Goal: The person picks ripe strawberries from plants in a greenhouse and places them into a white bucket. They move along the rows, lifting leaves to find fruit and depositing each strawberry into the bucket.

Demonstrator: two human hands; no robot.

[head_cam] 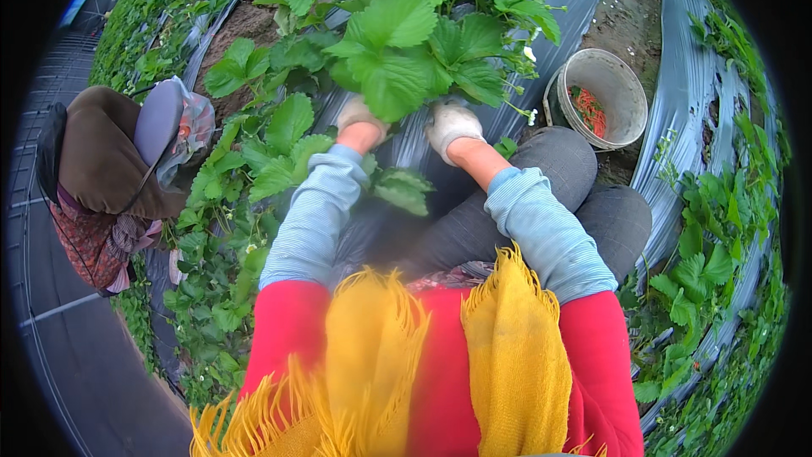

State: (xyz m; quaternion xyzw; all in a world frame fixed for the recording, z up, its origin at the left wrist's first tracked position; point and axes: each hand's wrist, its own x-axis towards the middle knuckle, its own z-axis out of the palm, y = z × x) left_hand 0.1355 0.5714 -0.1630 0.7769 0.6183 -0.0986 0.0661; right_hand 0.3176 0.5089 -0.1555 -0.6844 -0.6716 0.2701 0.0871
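A leafy strawberry plant point(396, 70) grows through silvery plastic mulch film point(406, 143) in front of me. My left hand point(359, 115), in a whitish work glove, reaches in under the leaves at the plant's left side. On the other side my right hand point(454, 129), gloved the same way, lies at the edge of the foliage, close to the film. Leaves cover the fingers of both hands, so what they touch or hold is hidden. White strawberry flowers point(530, 54) hang at the plant's right.
A worn plastic bucket point(625, 86) with thin red-orange stems in it stands on the soil path point(625, 6) beyond my right knee. To the left another person point(101, 152) is bent over beside a clear plastic bag point(190, 133). More strawberry rows point(704, 266) run along the right.
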